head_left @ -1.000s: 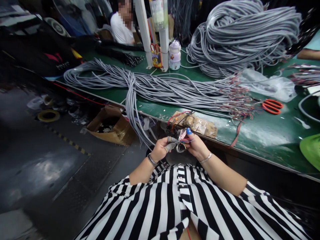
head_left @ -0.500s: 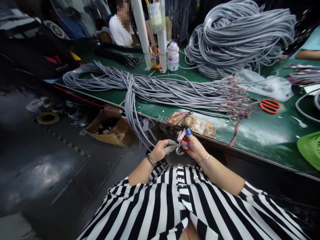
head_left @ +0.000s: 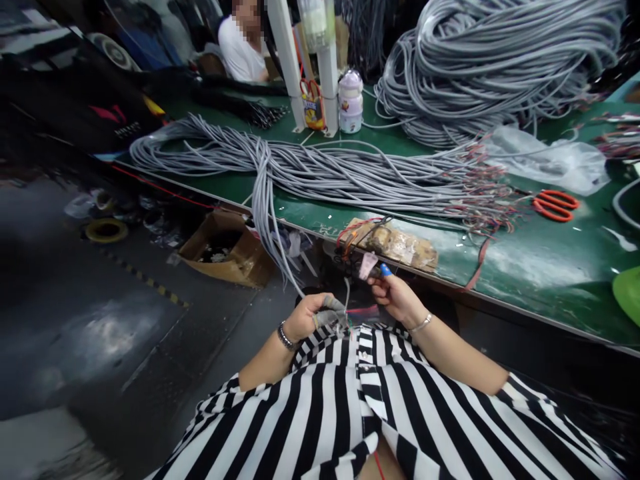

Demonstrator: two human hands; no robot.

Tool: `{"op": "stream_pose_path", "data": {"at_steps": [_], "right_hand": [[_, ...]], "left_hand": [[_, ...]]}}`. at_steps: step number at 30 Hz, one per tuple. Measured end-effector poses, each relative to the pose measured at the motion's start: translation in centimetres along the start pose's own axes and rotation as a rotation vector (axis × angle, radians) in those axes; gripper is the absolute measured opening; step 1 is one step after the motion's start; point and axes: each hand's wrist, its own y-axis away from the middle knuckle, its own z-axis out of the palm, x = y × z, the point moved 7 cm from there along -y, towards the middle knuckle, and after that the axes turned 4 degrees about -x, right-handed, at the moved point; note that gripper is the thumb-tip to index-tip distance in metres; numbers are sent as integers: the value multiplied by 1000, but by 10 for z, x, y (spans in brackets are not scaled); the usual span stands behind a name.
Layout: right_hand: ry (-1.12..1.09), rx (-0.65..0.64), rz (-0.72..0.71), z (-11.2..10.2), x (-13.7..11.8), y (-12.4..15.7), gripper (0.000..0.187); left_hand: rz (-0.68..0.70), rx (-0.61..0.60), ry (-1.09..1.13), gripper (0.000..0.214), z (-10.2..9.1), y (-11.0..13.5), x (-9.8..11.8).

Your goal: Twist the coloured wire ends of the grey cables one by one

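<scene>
My left hand (head_left: 313, 315) is closed in front of my striped shirt, pinching the end of a grey cable (head_left: 340, 308) whose thin coloured wires fan out from it. Grey finger covers sit on its thumb and forefinger. My right hand (head_left: 397, 294) is raised toward the edge of the green bench (head_left: 525, 267), fingers pinched on a small pink-and-white piece (head_left: 367, 264); a blue cover caps one fingertip. A brown taped block (head_left: 395, 243) with red wires lies on the bench just above that hand.
A long bundle of grey cables (head_left: 325, 173) lies across the bench and hangs over its edge. A big cable coil (head_left: 490, 60) sits behind. Orange scissors (head_left: 555, 203), a plastic bag (head_left: 550, 160), a small bottle (head_left: 350, 101), a cardboard box (head_left: 227, 247) on the floor, another person (head_left: 243, 43) at the far side.
My hands have come apart: the left dropped toward my lap with the cable end, the right lifted toward the bench edge with the small pink piece.
</scene>
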Motion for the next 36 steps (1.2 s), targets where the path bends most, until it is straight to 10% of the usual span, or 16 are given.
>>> {"op": "stream_pose_path", "data": {"at_steps": [8, 19, 31, 36], "right_hand": [[261, -293, -55, 33, 14, 22, 46], [418, -356, -169, 63, 7, 30, 73], [781, -151, -443, 76, -7, 25, 22], [1237, -454, -473, 91, 8, 40, 20]], "left_hand": [[123, 443, -42, 27, -27, 3, -9], [239, 497, -298, 14, -18, 8, 9], [321, 530, -578, 15, -8, 14, 10], [249, 767, -328, 18, -39, 15, 1]]}}
